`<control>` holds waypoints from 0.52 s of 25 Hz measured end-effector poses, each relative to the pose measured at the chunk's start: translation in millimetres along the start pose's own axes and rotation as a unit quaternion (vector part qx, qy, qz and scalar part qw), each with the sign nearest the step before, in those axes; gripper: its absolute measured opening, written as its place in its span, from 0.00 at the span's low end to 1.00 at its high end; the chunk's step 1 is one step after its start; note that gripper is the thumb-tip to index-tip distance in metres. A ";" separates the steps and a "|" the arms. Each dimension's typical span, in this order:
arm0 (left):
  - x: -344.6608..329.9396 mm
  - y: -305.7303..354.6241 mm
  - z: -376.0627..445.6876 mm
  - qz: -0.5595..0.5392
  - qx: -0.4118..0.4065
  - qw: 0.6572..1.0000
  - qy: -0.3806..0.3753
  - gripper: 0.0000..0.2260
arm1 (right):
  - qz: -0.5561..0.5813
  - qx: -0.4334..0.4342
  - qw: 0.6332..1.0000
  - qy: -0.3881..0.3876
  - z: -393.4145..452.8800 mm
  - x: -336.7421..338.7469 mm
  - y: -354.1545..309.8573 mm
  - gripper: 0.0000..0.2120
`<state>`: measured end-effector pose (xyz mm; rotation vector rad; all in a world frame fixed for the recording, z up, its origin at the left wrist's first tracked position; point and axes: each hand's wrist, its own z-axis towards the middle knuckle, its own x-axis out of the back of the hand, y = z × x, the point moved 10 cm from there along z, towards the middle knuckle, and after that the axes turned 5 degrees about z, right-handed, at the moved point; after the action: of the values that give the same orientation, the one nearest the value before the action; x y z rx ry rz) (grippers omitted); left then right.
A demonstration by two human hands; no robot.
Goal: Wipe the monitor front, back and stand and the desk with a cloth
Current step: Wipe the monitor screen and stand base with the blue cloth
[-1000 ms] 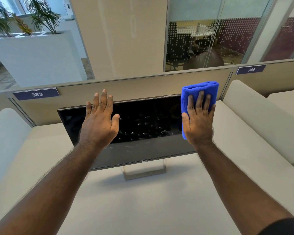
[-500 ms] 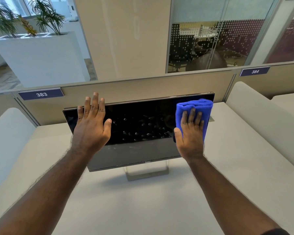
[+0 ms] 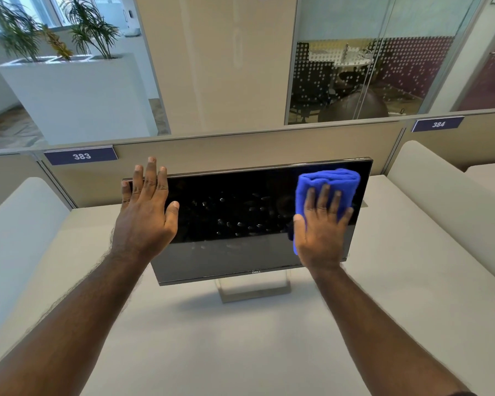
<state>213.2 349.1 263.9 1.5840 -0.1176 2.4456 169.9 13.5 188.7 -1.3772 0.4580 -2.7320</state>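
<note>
The right hand (image 3: 320,232) flat, grip wide, cloth (image 3: 329,178) under its fingers on the monitor (image 3: 235,212), right side; left hand (image 3: 143,218) spread on its upper-left corner

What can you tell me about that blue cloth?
The blue cloth looks like soft, fuzzy microfibre, folded into a thick pad with a rolled top edge. It lies against the dark screen of the monitor, near its upper right corner. The right hand presses it there with straight, spread fingers, covering its lower part.
</note>
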 end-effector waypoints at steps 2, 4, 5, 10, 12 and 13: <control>-0.1 -7.3 -2.1 0.005 0.003 1.000 -0.003 0.32 | 0.029 -0.021 0.999 -0.008 6.7 4.5 10.4 0.31; 0.3 -13.2 -3.5 0.005 0.006 1.000 -0.006 0.32 | 0.072 0.000 0.997 -0.006 13.6 8.7 -7.5 0.32; 0.4 -15.9 -4.0 0.004 0.008 1.000 -0.008 0.32 | 0.081 0.018 0.997 -0.001 15.2 9.2 -23.5 0.32; 1.0 -25.8 -6.9 0.005 0.012 1.000 -0.011 0.32 | 0.093 0.145 0.985 0.011 -10.8 -6.2 -132.1 0.33; 1.3 -30.8 -8.3 0.005 0.016 1.000 -0.011 0.32 | 0.096 0.194 0.976 0.005 -24.5 -14.7 -167.6 0.33; 1.5 -33.5 -8.8 0.006 0.018 1.000 -0.011 0.32 | 0.095 0.200 0.975 0.006 -27.4 -17.0 -175.5 0.33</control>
<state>212.5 383.5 259.8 1.6298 -0.0861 2.4537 174.2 190.6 209.7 -1.1483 0.0283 -2.4957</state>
